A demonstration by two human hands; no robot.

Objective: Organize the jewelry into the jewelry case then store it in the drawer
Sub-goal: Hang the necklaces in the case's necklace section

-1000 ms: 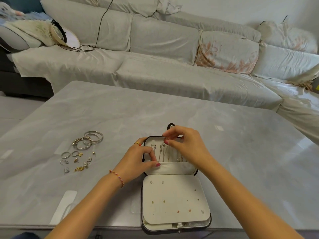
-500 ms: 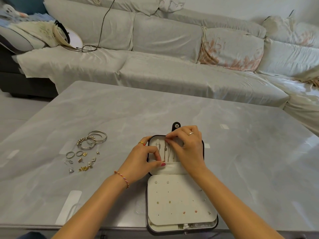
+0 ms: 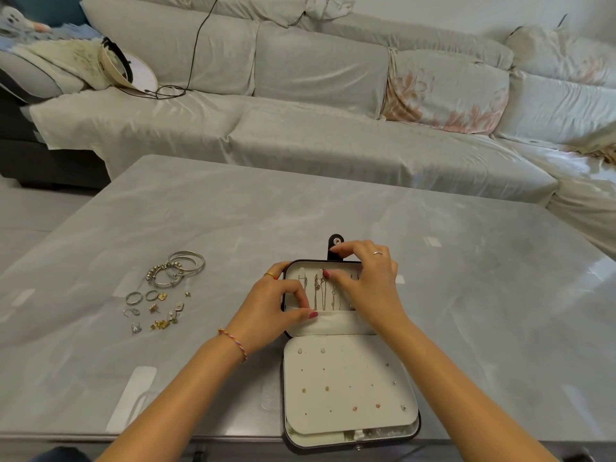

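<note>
Cream lining shows in the open case point(image 3: 346, 355) at the table's point(image 3: 466, 295) near edge. My left hand point(image 3: 273, 315) pinches the pocket flap to steady the lid; my right hand point(image 3: 363, 281) pinches a chain point(image 3: 316, 291) at its hook, probably hanging it. Loose jewelry point(image 3: 160, 295) waits near the left edge.

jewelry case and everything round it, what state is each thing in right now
jewelry case: open, lying flat at the table's near edge
necklaces: hanging in the upper half of the case
earring panel: a few studs in, most holes bare
snap tab: undone
bangles: loose on the table
rings and earrings: loose on the table
left hand: gripping the case's left edge
right hand: pinching at a necklace hook
</note>
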